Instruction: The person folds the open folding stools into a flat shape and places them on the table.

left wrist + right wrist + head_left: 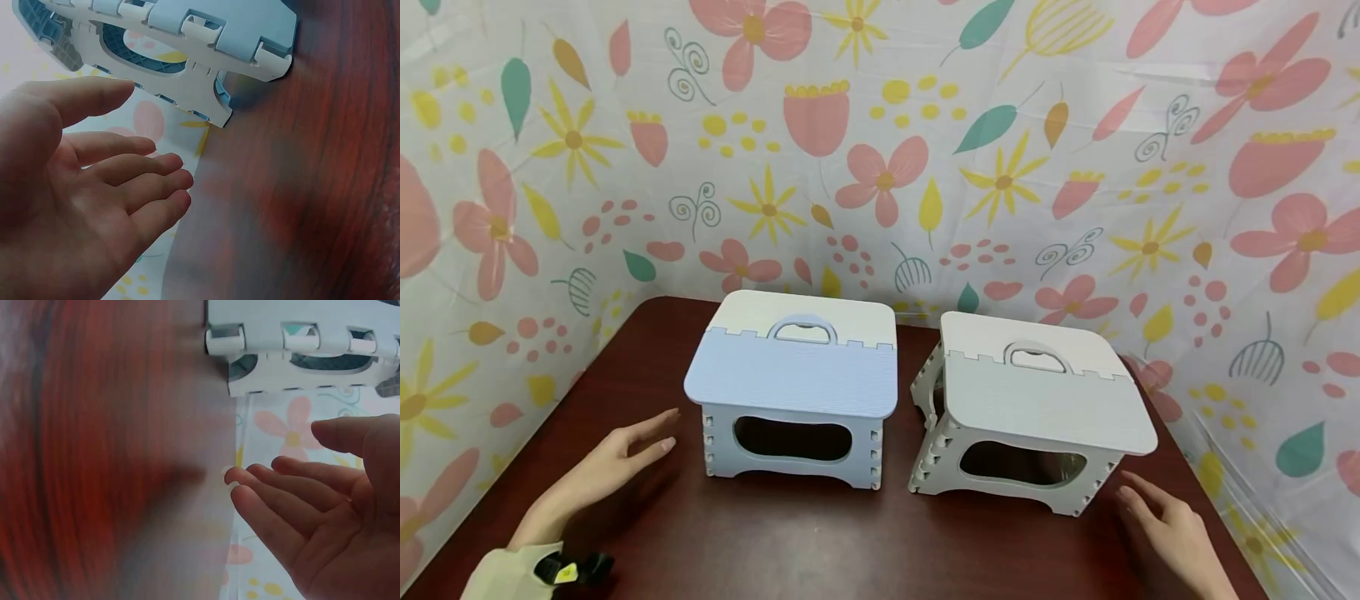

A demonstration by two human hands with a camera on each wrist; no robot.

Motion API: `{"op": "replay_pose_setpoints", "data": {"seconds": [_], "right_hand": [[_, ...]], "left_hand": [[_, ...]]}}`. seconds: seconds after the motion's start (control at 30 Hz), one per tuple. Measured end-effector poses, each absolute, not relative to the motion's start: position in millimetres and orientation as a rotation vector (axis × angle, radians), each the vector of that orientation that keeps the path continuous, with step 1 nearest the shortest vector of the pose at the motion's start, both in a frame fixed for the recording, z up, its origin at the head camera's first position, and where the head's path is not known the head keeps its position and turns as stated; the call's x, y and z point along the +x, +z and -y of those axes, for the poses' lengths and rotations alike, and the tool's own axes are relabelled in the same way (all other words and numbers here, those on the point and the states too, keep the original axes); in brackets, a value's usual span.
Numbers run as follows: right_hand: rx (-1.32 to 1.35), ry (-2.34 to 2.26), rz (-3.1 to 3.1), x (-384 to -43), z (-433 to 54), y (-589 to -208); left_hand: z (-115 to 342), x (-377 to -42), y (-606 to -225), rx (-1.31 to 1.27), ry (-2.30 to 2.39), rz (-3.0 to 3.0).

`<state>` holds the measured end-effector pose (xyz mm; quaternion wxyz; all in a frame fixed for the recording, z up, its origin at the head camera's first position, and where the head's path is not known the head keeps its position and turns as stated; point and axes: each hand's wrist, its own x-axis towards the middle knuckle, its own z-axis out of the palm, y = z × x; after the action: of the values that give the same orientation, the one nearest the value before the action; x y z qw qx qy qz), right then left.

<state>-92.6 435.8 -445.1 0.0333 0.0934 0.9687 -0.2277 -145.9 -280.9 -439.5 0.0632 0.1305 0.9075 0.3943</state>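
Observation:
Two folding step stools stand unfolded on a dark red-brown table. The blue and white stool (pixel 797 375) is on the left, and the grey-green and white stool (pixel 1045 400) is on the right, turned at an angle. My left hand (pixel 610 467) is held to the left of the blue stool, fingers extended and apart from it. In the left wrist view that hand (pixel 119 187) has its palm showing beside the blue stool's side legs (pixel 187 69). Near the grey-green stool's lower right corner is my right hand (pixel 1172 529), its fingers loosely extended and holding nothing.
The wood-grain table (pixel 805 550) runs back to a white curtain (pixel 880 192) printed with flowers and leaves, which surrounds its back and sides. A narrow gap separates the two stools. A black strap (pixel 576 569) sits on the left wrist over a pale sleeve (pixel 512 573).

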Motion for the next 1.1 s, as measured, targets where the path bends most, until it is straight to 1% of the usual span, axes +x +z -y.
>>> {"op": "replay_pose_setpoints", "data": {"seconds": [0.23, 0.5, 0.8, 1.0, 1.1], "right_hand": [[0.335, -0.709, -2.95, -88.2, -430.6, -442.1], [0.446, -0.751, -2.798, -83.6, -423.5, -439.9], [0.496, -0.847, -2.806, -78.2, -419.1, -441.5], [0.609, -0.984, -2.773, -74.6, -411.0, -443.5], [0.685, -0.954, -2.791, -73.0, -406.0, -444.4]], "left_hand": [[282.8, -140.4, -443.0, 0.4, 1.223, -2.735], [283.2, -135.2, -448.0, 0.421, 1.325, -2.673], [282.2, -128.6, -451.4, 0.447, 1.442, -2.605], [281.1, -126.7, -456.1, 0.418, 1.483, -2.567], [279.7, -125.5, -457.6, 0.426, 1.498, -2.546]]}}
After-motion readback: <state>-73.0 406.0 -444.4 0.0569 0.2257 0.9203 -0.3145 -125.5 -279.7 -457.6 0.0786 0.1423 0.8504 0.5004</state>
